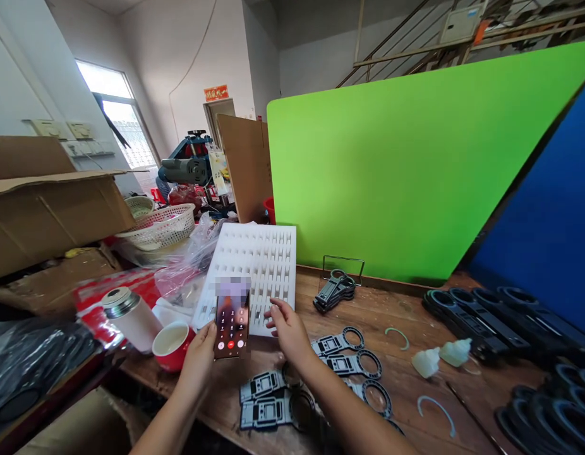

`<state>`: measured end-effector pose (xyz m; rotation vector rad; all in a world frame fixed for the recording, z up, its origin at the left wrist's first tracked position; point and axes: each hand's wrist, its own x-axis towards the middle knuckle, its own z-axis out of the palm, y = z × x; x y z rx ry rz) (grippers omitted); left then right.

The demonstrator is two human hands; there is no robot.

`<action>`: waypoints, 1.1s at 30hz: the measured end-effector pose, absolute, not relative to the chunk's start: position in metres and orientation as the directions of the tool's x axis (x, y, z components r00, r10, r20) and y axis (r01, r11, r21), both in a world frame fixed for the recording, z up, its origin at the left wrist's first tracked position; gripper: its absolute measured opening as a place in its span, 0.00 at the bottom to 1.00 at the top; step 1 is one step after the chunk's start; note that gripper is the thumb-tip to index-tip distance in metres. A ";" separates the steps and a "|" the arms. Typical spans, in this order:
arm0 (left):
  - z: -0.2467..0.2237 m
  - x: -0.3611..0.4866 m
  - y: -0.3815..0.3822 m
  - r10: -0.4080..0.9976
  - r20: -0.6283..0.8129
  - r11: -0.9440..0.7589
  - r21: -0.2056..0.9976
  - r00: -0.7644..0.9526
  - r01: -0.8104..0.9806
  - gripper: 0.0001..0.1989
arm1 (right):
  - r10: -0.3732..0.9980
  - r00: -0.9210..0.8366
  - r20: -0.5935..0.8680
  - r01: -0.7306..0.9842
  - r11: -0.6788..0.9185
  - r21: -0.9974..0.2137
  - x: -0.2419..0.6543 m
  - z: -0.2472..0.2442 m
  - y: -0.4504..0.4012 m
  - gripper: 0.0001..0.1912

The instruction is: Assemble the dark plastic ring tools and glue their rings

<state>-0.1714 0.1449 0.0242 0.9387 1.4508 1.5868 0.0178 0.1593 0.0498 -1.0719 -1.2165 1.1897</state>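
Observation:
My left hand (203,346) holds a smartphone (232,325) upright by its left edge. A keypad with a red button shows on the phone's screen, and its top part is blurred out. To the right of the phone, my right hand (287,327) is raised with its fingers apart and slightly bent, holding nothing. Behind both hands a white foam tray (283,237) with rows of slots lies tilted on the bench. Several grey plastic parts with ring ends (342,364) lie under and beside my right forearm, which partly hides them.
A red cup (172,360) and a flask (137,325) stand at the left. Further right are stacked ringed parts (337,289), two small white bottles (426,362), curved strips (437,407) and dark parts (491,322). A green panel (392,170) rises behind the wooden bench (387,309).

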 end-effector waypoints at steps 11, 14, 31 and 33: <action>-0.054 -0.171 0.140 0.869 -0.029 -0.008 0.997 -0.493 -0.073 0.27 | 0.999 -0.007 0.047 -0.080 0.046 -0.996 0.099 0.012 0.090 0.30; -0.055 -0.175 0.143 0.872 -0.009 0.005 1.000 -0.490 -0.009 0.24 | 0.999 0.023 0.035 -0.093 0.037 -0.995 0.113 0.011 0.078 0.30; -0.036 -0.119 0.075 0.846 0.349 -0.025 0.781 -0.403 0.625 0.24 | 0.863 0.505 0.014 0.070 -0.025 -0.997 0.229 -0.004 -0.020 0.28; -0.040 -0.087 0.055 0.903 0.425 -0.287 0.702 -0.060 0.652 0.17 | 0.833 0.554 0.006 0.081 -0.047 -0.996 0.238 -0.009 -0.028 0.28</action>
